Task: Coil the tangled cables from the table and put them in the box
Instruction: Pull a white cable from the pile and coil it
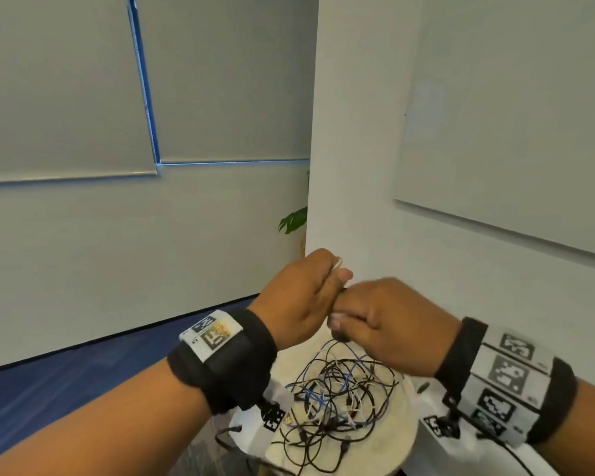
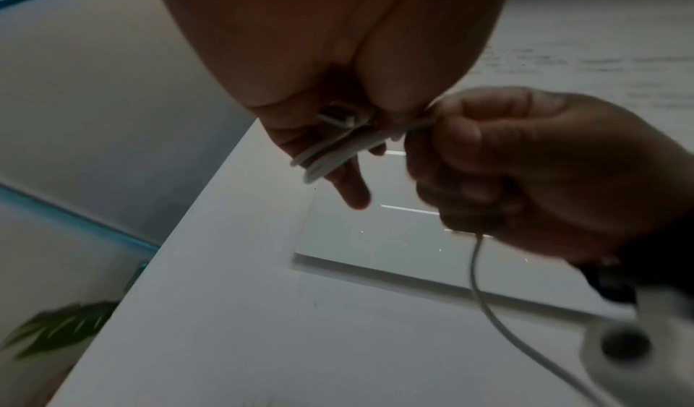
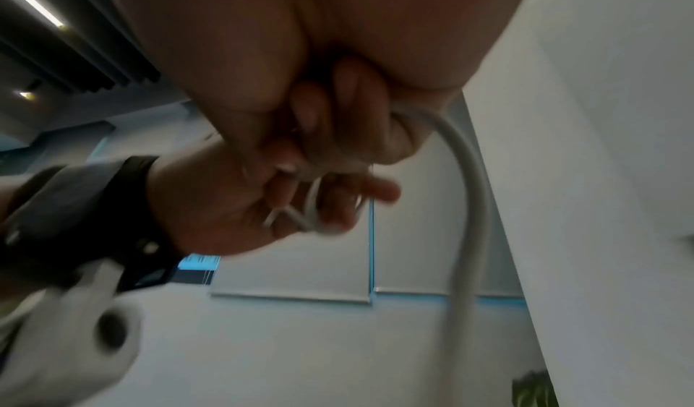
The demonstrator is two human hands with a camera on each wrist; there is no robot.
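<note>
From the head view we see both hands raised together above a small round table (image 1: 406,438); the left hand (image 1: 303,297) has its fingers curled, with a loop of white cable (image 1: 338,262) showing just above its thumb, and the right hand (image 1: 389,324) is closed into a loose fist touching the left at the fingertips. Below them on the table lies the tangled pile of cables (image 1: 337,396), black, white and blue strands crossing one another, with one strand rising toward the right hand. We see no box in this view. A green plant leaf (image 1: 294,219) shows behind the wall corner, and a whiteboard (image 1: 516,132) hangs on the right wall. From the left wrist view, we see the left hand's fingers pinching several turns of the white cable into a small flat coil, a connector (image 2: 340,113) lying beside it against the palm, while the right hand grips the same cable just beside the coil and a free length hangs from under that fist. From the right wrist view, the right hand's fingers are curled round the white cable, which leaves the fist and curves downward, and the left hand holds the coiled loops among its bent fingers; the picture is blurred, so we cannot tell how many loops there are.
</note>
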